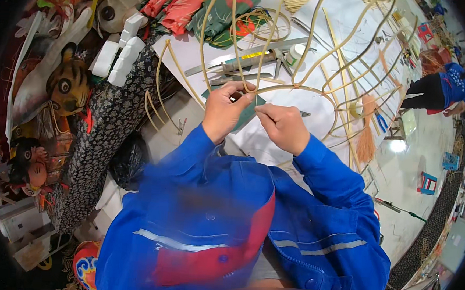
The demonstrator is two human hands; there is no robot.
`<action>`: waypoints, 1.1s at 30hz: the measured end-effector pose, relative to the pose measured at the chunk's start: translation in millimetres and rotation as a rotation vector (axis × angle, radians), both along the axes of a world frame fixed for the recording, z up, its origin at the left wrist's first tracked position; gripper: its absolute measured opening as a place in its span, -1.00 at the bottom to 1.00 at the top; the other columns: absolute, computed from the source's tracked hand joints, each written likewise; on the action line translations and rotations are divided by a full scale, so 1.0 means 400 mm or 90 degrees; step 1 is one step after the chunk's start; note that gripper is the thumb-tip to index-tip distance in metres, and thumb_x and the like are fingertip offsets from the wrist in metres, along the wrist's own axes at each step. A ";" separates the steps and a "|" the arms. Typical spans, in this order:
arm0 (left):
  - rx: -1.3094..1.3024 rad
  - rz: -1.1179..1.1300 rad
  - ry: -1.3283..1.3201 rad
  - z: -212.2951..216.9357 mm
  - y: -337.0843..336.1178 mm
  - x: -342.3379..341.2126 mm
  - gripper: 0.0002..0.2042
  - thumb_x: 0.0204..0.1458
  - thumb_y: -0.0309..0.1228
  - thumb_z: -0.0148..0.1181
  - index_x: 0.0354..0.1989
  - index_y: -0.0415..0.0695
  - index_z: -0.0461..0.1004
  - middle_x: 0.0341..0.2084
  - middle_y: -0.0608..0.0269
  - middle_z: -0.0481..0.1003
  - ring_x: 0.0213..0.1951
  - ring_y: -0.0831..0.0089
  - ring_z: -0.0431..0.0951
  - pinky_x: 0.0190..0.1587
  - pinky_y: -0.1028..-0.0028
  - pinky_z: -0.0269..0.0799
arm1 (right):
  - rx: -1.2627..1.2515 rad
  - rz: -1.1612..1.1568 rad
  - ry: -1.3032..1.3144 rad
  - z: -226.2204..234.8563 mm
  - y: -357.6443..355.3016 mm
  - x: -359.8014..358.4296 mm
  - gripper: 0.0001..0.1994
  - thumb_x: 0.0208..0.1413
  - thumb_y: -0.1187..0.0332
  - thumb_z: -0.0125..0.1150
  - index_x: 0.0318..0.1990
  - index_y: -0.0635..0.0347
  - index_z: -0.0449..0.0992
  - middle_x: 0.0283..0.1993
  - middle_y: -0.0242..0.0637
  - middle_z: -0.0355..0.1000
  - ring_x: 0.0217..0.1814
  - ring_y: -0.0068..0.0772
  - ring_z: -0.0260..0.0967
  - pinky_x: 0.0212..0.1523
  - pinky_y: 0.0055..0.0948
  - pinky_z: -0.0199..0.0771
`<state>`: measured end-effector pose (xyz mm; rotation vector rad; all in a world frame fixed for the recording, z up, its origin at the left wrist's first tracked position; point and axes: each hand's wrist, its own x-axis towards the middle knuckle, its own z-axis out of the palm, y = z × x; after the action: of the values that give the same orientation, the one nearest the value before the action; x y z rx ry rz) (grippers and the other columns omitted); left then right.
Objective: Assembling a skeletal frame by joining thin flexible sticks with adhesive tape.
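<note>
A frame of bent bamboo strips [306, 87] arches over the white-covered table in front of me. At a joint on its near edge, my left hand [225, 111] is closed, thumb and fingers pinching the strips. Just to the right, my right hand [286, 128] is curled with its fingertips pressed together, close to that joint. Whatever it pinches is too small to make out. Beneath both hands lies a dark green mat [243, 119]. Beyond them rests a caulking gun [249, 61], beside a white bottle [295, 55].
Blue-handled pliers [381, 122], a tape roll [356, 108] and an orange bristle bundle [367, 138] lie right. Colourful cloth [182, 12] is heaped at the back. Animal-head figures [66, 87] and white foam blocks [124, 54] crowd the left. Another person [447, 87] stands far right.
</note>
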<state>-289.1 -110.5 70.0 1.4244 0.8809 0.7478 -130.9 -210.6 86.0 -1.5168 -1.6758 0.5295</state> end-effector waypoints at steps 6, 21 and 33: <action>-0.027 -0.031 0.000 0.005 0.004 0.009 -0.80 0.08 -0.47 0.28 -0.14 -0.25 0.60 -0.39 0.37 0.57 -0.42 0.65 0.43 -0.34 0.57 0.39 | 0.067 0.086 -0.257 0.135 0.090 0.068 -0.95 0.06 0.48 0.21 -0.35 0.21 0.57 -0.46 -0.17 0.49 -0.43 -0.07 0.49 -0.43 -0.21 0.46; -0.060 -0.029 0.028 0.006 -0.002 0.051 -0.78 0.12 -0.35 0.31 -0.19 -0.27 0.61 -0.41 0.39 0.55 -0.36 0.65 0.43 -0.27 0.59 0.36 | 0.166 0.047 -0.578 0.247 0.260 0.104 -0.95 -0.05 0.41 0.26 -0.46 0.13 0.52 -0.37 -0.26 0.43 -0.38 -0.18 0.49 -0.43 -0.27 0.51; -0.151 -0.010 -0.002 0.046 -0.004 0.002 -0.78 0.12 -0.38 0.31 -0.13 -0.25 0.60 -0.34 0.36 0.57 -0.32 0.65 0.46 -0.20 0.61 0.37 | -0.096 -0.124 0.461 -0.173 -0.009 0.002 -0.68 0.07 0.52 0.27 0.01 0.27 0.51 -0.10 -0.32 0.51 -0.38 -0.63 0.39 -0.35 -0.54 0.42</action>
<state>-288.5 -112.2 88.6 1.2187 0.9233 0.6118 -130.2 -214.2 16.6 -1.3420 -0.9371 0.9742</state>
